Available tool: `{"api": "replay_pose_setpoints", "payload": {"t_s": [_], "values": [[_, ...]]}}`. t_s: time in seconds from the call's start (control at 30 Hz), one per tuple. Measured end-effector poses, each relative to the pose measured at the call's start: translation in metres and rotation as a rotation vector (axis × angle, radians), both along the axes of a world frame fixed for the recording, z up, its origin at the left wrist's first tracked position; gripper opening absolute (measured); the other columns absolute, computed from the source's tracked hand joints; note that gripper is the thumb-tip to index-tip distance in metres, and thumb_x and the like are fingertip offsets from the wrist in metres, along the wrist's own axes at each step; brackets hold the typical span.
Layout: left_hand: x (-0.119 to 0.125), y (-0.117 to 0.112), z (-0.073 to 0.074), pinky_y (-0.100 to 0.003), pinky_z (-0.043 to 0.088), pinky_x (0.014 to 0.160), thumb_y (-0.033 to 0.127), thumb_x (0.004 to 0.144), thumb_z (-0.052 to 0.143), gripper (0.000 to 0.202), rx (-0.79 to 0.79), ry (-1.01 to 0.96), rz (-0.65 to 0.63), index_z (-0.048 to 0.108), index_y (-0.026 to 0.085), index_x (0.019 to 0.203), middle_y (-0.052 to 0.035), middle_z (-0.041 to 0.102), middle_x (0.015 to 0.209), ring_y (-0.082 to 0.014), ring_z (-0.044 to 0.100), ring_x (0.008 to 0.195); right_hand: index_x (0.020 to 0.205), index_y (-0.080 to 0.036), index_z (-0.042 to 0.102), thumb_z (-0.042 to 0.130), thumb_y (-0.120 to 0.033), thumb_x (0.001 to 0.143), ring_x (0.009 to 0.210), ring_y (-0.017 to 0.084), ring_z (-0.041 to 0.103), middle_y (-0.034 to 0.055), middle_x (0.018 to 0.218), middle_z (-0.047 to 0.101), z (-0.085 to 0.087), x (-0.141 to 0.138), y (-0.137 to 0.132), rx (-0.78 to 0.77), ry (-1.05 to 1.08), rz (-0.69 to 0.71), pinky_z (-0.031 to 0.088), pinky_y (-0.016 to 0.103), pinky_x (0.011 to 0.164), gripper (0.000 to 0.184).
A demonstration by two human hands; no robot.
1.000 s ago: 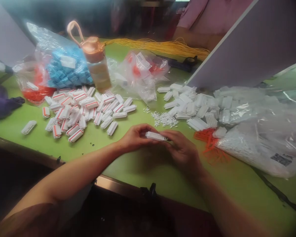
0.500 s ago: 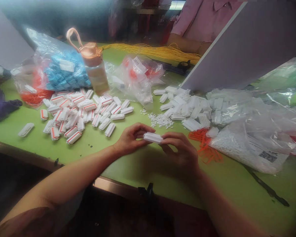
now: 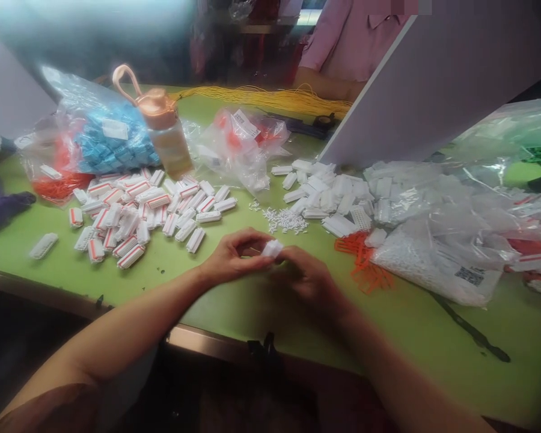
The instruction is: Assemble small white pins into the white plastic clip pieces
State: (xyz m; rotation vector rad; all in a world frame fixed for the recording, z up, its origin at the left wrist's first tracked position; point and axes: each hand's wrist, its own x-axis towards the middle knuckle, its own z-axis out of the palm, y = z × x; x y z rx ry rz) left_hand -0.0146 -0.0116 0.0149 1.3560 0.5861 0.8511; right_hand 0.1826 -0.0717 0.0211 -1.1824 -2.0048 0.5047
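Observation:
Both hands meet over the green table (image 3: pixel 252 307) near its front edge. My left hand (image 3: pixel 234 255) and my right hand (image 3: pixel 309 276) pinch one white plastic connector housing (image 3: pixel 272 248) between their fingertips; only its end shows. To the left lies a heap of white housings with red inserts (image 3: pixel 139 207). Behind the hands sits a small scatter of tiny white pins (image 3: pixel 285 219). A pile of plain white housings (image 3: pixel 333 195) lies at the right, with loose orange clips (image 3: pixel 365 264) beside my right hand.
Clear bags of parts (image 3: pixel 460 240) cover the right side. A bag of blue parts (image 3: pixel 108 141), a peach-capped bottle (image 3: pixel 165 129) and a bag of red parts (image 3: pixel 243 144) stand behind. Yellow wires (image 3: pixel 270 99), a grey board (image 3: pixel 437 78) and a person in pink (image 3: pixel 347 42) are beyond.
The white housing has been turned in my fingers, so it now shows end-on instead of lengthwise. The view has shifted slightly right and up.

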Motion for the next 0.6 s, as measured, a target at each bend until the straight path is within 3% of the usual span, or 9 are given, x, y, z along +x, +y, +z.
{"api": "replay_pose_setpoints", "payload": {"t_s": [0.17,0.23,0.37,0.47,0.6], "values": [[0.001,0.002,0.001,-0.02,0.051,0.067,0.029,0.074,0.077,0.058,-0.09,-0.032,-0.005,0.055,0.018,0.127,-0.0018,0.063,0.086,-0.0066,0.061,0.07,0.117,-0.026,0.056,0.062,-0.04,0.086,0.084,0.017,0.064,0.0053,0.102,0.066,0.002,0.006,0.0,0.035,0.056,-0.123,0.054,0.032,0.078,0.034],[0.001,0.002,0.0,-0.021,0.052,0.067,0.03,0.073,0.077,0.063,-0.118,-0.03,-0.037,0.051,0.018,0.129,-0.002,0.065,0.084,-0.0076,0.061,0.07,0.124,-0.027,0.054,0.061,-0.039,0.087,0.085,0.016,0.063,0.0056,0.105,0.066,0.002,0.008,0.002,0.059,0.075,-0.094,0.054,0.032,0.078,0.039],[0.001,0.001,-0.003,-0.024,0.052,0.068,0.037,0.077,0.073,0.051,-0.118,0.057,-0.102,0.055,0.015,0.12,-0.0052,0.068,0.085,-0.0102,0.063,0.072,0.11,-0.025,0.064,0.059,-0.038,0.088,0.079,0.015,0.064,0.0031,0.092,0.069,-0.003,0.007,0.006,0.005,0.089,-0.042,0.054,0.03,0.072,0.025],[0.0,0.003,-0.002,-0.024,0.051,0.069,0.037,0.074,0.075,0.047,0.036,0.174,-0.076,0.06,0.014,0.112,-0.0084,0.068,0.096,-0.012,0.063,0.078,0.099,-0.021,0.067,0.06,-0.045,0.086,0.071,0.015,0.064,0.0029,0.085,0.07,-0.006,0.003,0.007,-0.09,0.099,-0.144,0.052,0.027,0.066,0.028],[-0.001,0.006,0.002,-0.026,0.05,0.074,0.032,0.073,0.075,0.03,0.372,0.305,0.015,0.067,0.015,0.096,-0.008,0.067,0.096,-0.0141,0.062,0.085,0.094,-0.021,0.07,0.052,-0.052,0.089,0.07,0.016,0.064,0.0033,0.078,0.07,-0.005,0.009,0.01,-0.117,0.02,-0.144,0.05,0.029,0.064,0.036]]}}
